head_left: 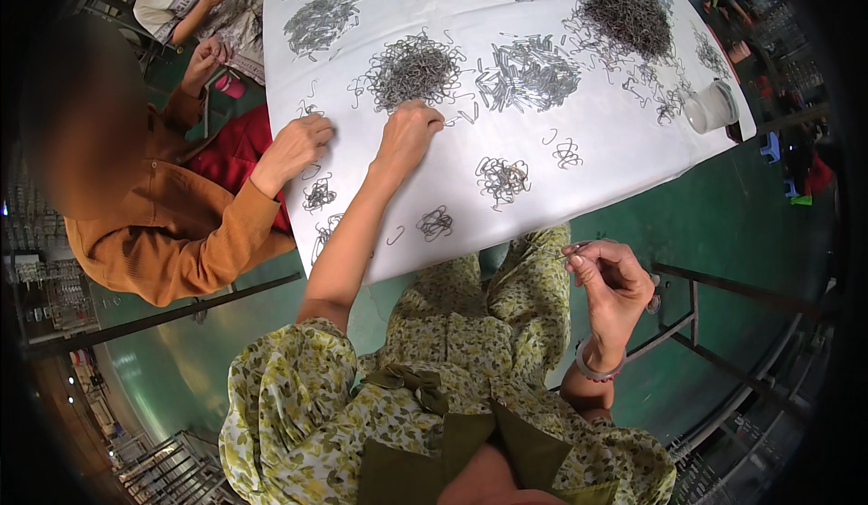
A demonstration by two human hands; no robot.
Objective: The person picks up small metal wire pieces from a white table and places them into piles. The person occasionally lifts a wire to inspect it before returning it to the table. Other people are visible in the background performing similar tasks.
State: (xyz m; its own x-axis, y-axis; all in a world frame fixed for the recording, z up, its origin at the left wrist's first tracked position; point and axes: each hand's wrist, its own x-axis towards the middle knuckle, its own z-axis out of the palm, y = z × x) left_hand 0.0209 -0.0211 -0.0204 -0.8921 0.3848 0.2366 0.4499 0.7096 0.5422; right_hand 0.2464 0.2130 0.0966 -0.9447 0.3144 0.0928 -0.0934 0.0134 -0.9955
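Note:
My left hand (pixel 409 139) stretches across the white table, its fingers bent together at the near edge of a heap of S-shaped wire hooks (pixel 414 71). What those fingertips hold, if anything, is hidden. Just right of them lies a loose pile of small straight metal clips (pixel 532 73). Off the table's near edge, above my lap, my right hand (pixel 608 283) is raised with thumb and forefinger pinched on a small metal piece (pixel 571 250), too small to name surely. Smaller clusters of bent hooks (pixel 503 179) and dark hooks (pixel 436 223) rest near the front edge.
At my left a person in a brown sleeve reaches a hand (pixel 303 148) toward hooks. Another person sits farther back. A dense dark hook heap (pixel 628 18) and a clear plastic tub (pixel 712 107) stand at the right. Metal rails (pixel 741 292) run beside me.

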